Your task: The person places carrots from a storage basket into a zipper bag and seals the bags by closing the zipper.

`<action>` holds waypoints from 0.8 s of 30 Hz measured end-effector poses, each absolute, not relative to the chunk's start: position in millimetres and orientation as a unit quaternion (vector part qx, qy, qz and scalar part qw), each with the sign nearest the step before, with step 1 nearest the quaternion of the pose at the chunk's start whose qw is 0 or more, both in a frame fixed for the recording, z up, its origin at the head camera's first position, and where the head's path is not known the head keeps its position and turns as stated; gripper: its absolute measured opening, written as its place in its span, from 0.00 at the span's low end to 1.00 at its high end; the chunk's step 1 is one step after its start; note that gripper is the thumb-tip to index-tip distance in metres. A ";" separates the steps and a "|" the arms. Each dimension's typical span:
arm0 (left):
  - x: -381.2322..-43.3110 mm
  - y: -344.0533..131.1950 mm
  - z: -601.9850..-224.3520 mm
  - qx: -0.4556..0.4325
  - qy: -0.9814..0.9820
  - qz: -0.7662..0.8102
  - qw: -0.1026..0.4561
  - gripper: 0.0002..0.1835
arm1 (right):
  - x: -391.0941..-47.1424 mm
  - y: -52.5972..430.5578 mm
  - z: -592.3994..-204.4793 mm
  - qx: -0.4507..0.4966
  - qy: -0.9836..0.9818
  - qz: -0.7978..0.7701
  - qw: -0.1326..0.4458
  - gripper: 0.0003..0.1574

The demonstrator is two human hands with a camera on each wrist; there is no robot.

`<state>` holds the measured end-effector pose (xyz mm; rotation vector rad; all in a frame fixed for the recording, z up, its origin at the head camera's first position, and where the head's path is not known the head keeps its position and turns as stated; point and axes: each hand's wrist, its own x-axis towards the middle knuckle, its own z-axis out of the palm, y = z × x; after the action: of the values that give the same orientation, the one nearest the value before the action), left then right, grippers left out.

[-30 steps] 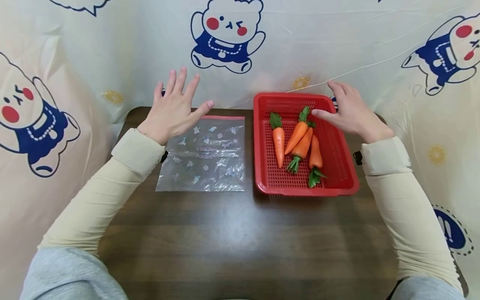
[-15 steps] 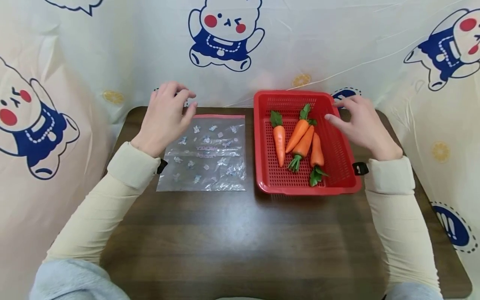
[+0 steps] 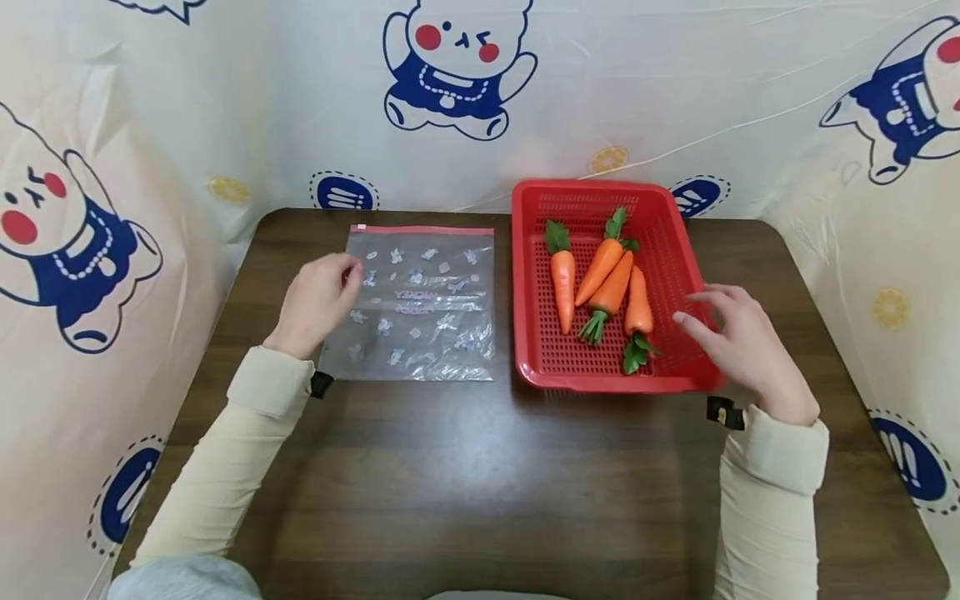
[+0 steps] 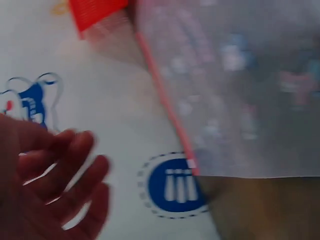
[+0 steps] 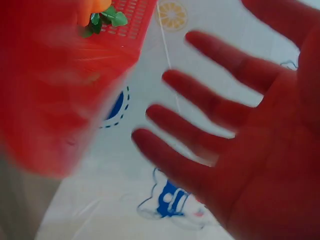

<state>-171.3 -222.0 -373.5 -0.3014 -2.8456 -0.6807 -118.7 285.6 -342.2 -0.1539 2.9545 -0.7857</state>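
A clear zip bag [image 3: 420, 333] with small printed figures and a pink top strip lies flat on the table. My left hand [image 3: 315, 302] hovers by its left edge, fingers loosely bent and holding nothing. To the bag's right stands a red plastic basket [image 3: 525, 367] with several carrots [image 3: 564, 287] in it, green leaves attached. My right hand [image 3: 750, 346] is beside the basket's right side, overlapping its rim in the head view. In the right wrist view the fingers [image 5: 210, 100] of that hand are spread apart with nothing in them.
The brown wooden table [image 3: 465, 483] extends in front of the bag and basket. A pale curtain [image 3: 637, 67] printed with cartoon bears and orange slices surrounds it at the back and sides. Black straps [image 3: 321, 384] circle both wrists.
Both hands have come down and back toward the body, the left from above the bag's top edge to its left side. The left fingers went from spread to loosely bent. Bag and basket stayed.
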 end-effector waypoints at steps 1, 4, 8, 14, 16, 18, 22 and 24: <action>-171.5 -223.7 -380.6 -0.103 -0.966 -0.224 0.076 0.13 | -114.9 286.6 -345.8 -0.040 0.964 -0.260 0.033 0.33; -170.5 -227.1 -399.5 -0.101 -0.973 -0.205 -0.012 0.15 | -105.1 288.4 -356.3 -0.014 0.960 -0.278 0.017 0.35; -168.6 -229.3 -420.0 -0.083 -0.975 -0.185 -0.087 0.25 | -97.7 286.5 -369.1 0.003 0.954 -0.298 0.017 0.38; -164.8 -228.1 -437.1 -0.066 -0.973 -0.176 -0.130 0.32 | -93.2 278.4 -386.9 0.024 0.949 -0.314 -0.013 0.39; -163.6 -226.8 -439.7 -0.065 -0.972 -0.176 -0.143 0.33 | -92.5 275.3 -391.6 0.036 0.946 -0.320 -0.026 0.39; -162.7 -225.4 -441.5 -0.066 -0.971 -0.174 -0.152 0.34 | -91.8 272.8 -395.3 0.045 0.945 -0.322 -0.033 0.40; -162.9 -222.6 -443.7 -0.068 -0.970 -0.172 -0.160 0.36 | -91.2 269.3 -400.1 0.060 0.944 -0.322 -0.039 0.41; -163.8 -221.0 -444.1 -0.069 -0.970 -0.172 -0.159 0.36 | -90.6 268.1 -401.9 0.066 0.945 -0.318 -0.046 0.40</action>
<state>-163.8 -221.0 -444.1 -0.2424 -3.3996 -0.6029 -90.6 268.1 -401.9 0.2123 3.0579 -1.0291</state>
